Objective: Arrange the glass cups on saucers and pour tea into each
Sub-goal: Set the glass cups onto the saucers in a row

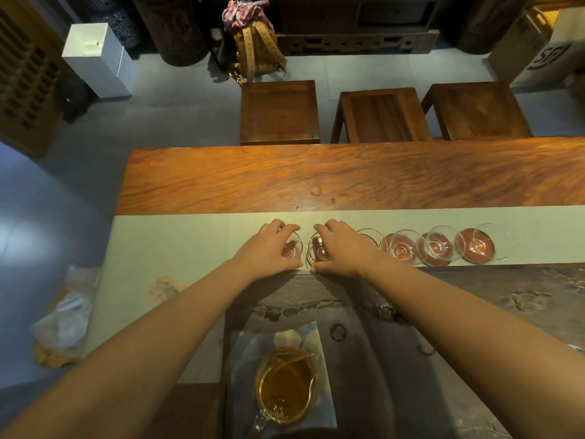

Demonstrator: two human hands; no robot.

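The left hand is cupped over a small glass cup, fingers curled round its rim and the thumb at the near side, so it seems to grip it. Whether a saucer lies under that cup cannot be told. Just beside it, the right hand closes in the same way over a second glass cup, which sits on a gold-rimmed saucer. Both cups rest on the pale green runner, close to each other.

To the right runs the rest of the row: one gold-rimmed cup partly hidden behind the right wrist, then three glass cups on reddish saucers, crowded so that neighbours overlap in this view. All look empty.

Nearer the person, on a cloth in the dark stone tea tray, stands a glass pitcher full of amber tea, untouched.

The step in hand appears to be arranging: setting the last two cups in line. Next, the hands must let go, one must take the pitcher by its handle, and each small cup needs a slow, careful pour.
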